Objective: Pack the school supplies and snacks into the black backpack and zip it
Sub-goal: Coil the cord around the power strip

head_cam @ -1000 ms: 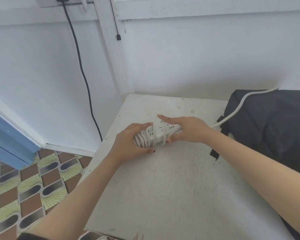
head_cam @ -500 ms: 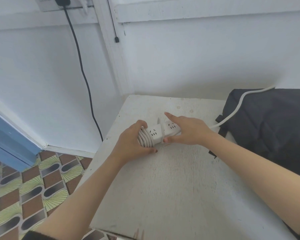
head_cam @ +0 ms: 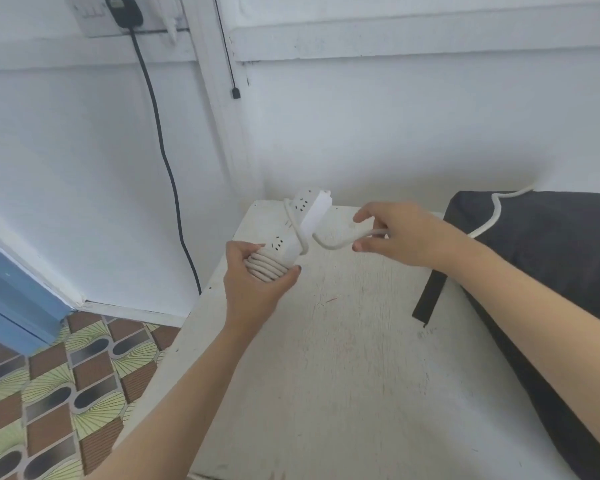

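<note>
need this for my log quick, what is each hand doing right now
Left hand: gripping the cord-wrapped end of the white power strip.
Right hand: pinching the strip's loose cord.

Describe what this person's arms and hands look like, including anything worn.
Both forearms are bare to the frame edge; no sleeve shows. The left hand and right hand wear no ring, watch or bracelet; both thumbnails look dark-painted.
</note>
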{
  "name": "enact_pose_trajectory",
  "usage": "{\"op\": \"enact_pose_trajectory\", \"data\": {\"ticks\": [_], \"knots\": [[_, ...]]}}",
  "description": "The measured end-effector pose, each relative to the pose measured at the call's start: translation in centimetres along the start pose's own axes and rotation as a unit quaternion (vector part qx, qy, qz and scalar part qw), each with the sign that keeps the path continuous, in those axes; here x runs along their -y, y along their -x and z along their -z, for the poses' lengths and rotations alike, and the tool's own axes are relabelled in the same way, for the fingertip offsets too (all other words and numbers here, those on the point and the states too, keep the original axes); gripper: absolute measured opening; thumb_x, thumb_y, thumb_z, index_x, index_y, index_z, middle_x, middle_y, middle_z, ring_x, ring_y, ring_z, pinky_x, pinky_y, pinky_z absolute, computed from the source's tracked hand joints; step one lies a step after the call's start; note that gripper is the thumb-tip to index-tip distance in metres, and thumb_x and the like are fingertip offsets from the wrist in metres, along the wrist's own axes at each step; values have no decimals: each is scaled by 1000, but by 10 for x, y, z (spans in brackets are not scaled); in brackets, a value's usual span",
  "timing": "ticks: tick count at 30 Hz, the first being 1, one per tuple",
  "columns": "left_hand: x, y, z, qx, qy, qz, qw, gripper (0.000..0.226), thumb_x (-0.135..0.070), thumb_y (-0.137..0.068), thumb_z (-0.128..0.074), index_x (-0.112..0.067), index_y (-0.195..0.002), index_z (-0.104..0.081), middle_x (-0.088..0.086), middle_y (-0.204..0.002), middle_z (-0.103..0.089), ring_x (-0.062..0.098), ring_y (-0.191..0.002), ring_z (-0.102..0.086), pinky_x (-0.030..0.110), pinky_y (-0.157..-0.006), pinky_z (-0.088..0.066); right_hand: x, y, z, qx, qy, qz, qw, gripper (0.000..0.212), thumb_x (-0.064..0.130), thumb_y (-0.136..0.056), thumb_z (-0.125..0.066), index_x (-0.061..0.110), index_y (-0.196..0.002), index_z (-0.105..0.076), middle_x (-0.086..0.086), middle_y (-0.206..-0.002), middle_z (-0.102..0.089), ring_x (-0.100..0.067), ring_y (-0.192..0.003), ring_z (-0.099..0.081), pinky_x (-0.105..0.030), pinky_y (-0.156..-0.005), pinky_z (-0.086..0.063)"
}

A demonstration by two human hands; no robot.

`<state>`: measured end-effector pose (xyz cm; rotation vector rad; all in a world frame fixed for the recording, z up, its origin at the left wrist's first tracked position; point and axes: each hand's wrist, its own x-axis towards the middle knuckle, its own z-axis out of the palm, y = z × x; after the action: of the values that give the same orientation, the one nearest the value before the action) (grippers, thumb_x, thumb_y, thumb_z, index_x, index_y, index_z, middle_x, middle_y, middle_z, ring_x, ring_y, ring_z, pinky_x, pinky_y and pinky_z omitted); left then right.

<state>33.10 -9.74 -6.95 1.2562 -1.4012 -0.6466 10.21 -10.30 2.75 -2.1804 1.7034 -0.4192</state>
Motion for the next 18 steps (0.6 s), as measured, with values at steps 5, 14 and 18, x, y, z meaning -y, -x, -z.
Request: {"op": "enact_pose_trajectory", "data": {"ticks": [5,14,18], "knots": [[-28,-10,-11,12,25,-65,997,68,-16,-60,-87,-37,-99,-36,-19,-95,-49,-6,-74,-53,16,-58,-47,17,14,36,-111,48,139,983,11,21,-90,-62,11,-87,-67,2,-72,-56,-5,-62,-46,-27,-59,-36],[-71,-13,-49,54,27,-234,970,102,-18,-61,-86,-52,-132,-21,-19,-102,-51,4,-93,-54,10,-77,-42,24,45,96,-149,99,66,982,73,44,-80,-65,43,-143,-29,8,-116,-39,2,-73,-47,-27,-77,-43],[-87,-8,-64,81,15,-267,960,95,-27,-63,-85,-41,-134,-23,-12,-105,-51,9,-96,-52,18,-81,-44,11,60,117,-68,91,26,993,56,57,-76,-63,52,-129,-46,15,-150,-18,1,-102,-41,-21,-89,-31]]}}
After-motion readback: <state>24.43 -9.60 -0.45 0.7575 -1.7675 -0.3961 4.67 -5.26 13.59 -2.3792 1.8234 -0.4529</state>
